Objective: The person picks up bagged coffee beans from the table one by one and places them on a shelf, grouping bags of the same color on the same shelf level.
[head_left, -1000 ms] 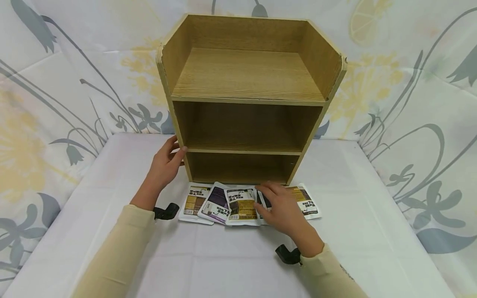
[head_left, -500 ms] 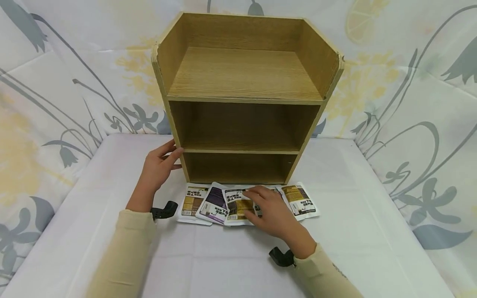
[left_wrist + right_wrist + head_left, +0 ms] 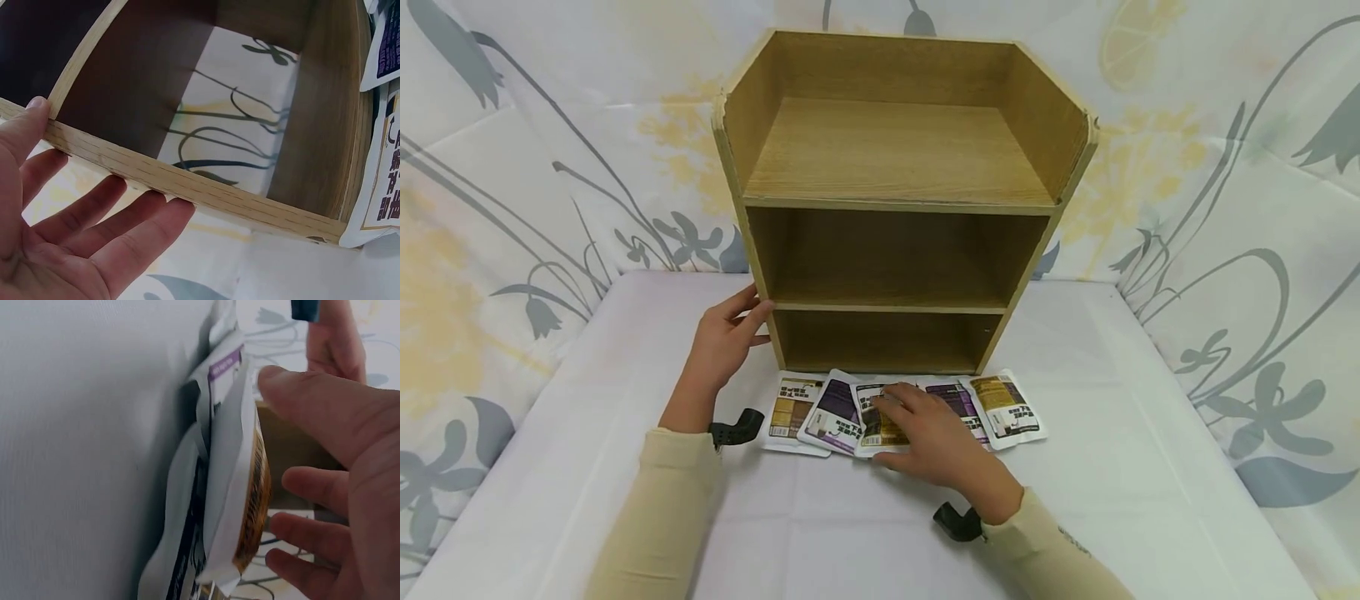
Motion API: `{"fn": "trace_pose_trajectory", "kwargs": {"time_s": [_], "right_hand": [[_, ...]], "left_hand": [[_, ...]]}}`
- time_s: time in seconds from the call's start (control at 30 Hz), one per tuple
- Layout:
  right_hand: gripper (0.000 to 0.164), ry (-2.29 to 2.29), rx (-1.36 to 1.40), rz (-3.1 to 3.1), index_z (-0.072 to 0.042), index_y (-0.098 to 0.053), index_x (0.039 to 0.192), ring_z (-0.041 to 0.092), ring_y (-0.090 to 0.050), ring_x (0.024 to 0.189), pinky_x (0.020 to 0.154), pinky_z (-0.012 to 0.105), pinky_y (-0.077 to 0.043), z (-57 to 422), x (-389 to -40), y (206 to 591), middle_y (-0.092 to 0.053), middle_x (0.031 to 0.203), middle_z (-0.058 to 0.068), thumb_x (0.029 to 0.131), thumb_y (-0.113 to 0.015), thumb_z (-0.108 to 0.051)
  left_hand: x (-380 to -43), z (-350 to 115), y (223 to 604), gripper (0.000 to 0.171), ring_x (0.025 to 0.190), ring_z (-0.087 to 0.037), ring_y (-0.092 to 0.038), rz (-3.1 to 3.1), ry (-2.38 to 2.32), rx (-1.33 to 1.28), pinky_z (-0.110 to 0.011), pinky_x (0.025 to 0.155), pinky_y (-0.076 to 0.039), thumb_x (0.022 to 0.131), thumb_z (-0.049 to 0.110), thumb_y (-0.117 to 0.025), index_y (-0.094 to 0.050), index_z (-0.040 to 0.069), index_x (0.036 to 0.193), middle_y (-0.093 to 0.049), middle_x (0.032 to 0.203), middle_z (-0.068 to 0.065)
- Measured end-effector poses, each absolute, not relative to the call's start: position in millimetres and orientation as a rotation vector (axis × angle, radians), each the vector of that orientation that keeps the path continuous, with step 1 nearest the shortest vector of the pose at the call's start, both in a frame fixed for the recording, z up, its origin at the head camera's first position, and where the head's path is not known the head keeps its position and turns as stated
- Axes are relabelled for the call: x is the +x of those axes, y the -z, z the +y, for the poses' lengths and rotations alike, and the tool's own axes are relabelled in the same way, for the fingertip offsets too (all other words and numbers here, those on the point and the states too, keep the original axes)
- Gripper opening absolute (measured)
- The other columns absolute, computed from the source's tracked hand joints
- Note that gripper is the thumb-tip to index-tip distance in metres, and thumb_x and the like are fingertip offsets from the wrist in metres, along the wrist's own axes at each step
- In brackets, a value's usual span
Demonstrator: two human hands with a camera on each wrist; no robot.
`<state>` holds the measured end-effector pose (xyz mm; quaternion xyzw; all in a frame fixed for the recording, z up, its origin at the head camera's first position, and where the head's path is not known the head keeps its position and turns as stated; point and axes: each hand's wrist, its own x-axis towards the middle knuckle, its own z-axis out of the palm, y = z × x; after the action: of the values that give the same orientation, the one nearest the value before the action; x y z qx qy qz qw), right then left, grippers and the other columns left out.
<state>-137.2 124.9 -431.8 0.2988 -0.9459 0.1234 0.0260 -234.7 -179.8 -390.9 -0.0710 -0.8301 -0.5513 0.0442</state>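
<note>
My left hand (image 3: 722, 343) touches the left side of a wooden shelf unit (image 3: 895, 154). In the left wrist view its thumb lies on the front edge at a shelf board, and its fingers (image 3: 147, 240) are spread, tips against the outer side. My right hand (image 3: 934, 437) is over a white and gold pouch (image 3: 876, 432), partly covering it, with thumb and fingers apart. In the right wrist view this pouch (image 3: 230, 481) leans over others, and the fingers stand off its printed face. A purple pouch (image 3: 837, 408) lies just left of it.
A brown pouch (image 3: 792, 412) is at the row's left end, a purple pouch (image 3: 964, 402) and a gold pouch (image 3: 1009, 408) at its right. The row lies along the shelf unit's foot on a white tablecloth (image 3: 820, 533). Flowered cloth (image 3: 1210, 192) hangs behind.
My right hand has moved left across the pouches, from the right of the gold middle pouch to over it, uncovering the purple pouch at right. My left hand stays at the shelf unit's side.
</note>
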Motion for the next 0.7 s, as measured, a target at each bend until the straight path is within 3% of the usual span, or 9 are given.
{"fn": "trace_pose_trajectory", "kwargs": {"time_s": [0.27, 0.5, 0.7], "right_hand": [[0.080, -0.267, 0.911, -3.013, -0.024, -0.040, 0.148, 0.032, -0.036, 0.142, 0.106, 0.058, -0.039, 114, -136, 435, -0.038, 0.154, 0.008, 0.081, -0.071, -0.054], [0.069, -0.216, 0.938, -2.957, -0.027, -0.043, 0.146, 0.034, -0.043, 0.137, 0.103, 0.055, -0.043, 107, -134, 436, -0.043, 0.149, 0.011, 0.083, -0.071, -0.033], [0.055, -0.202, 0.962, -2.874, -0.023, -0.053, 0.138, 0.034, -0.049, 0.131, 0.102, 0.052, -0.046, 107, -134, 435, -0.049, 0.143, 0.011, 0.084, -0.063, -0.020]], "left_hand": [[-235, -179, 391, 0.065, 0.121, -0.032, -0.060, -2.533, 1.670, -0.217, -0.039, 0.080, -0.058, 0.093, 0.053, -0.055, -0.041, 0.022, 0.149, -0.049, 0.145, -0.013], [-232, -179, 390, 0.065, 0.123, -0.033, -0.058, -2.549, 1.680, -0.196, -0.040, 0.082, -0.057, 0.094, 0.052, -0.055, -0.040, 0.021, 0.149, -0.048, 0.146, -0.014], [-231, -179, 389, 0.065, 0.124, -0.033, -0.058, -2.545, 1.699, -0.200, -0.042, 0.084, -0.057, 0.094, 0.051, -0.055, -0.039, 0.021, 0.150, -0.047, 0.146, -0.016]]}}
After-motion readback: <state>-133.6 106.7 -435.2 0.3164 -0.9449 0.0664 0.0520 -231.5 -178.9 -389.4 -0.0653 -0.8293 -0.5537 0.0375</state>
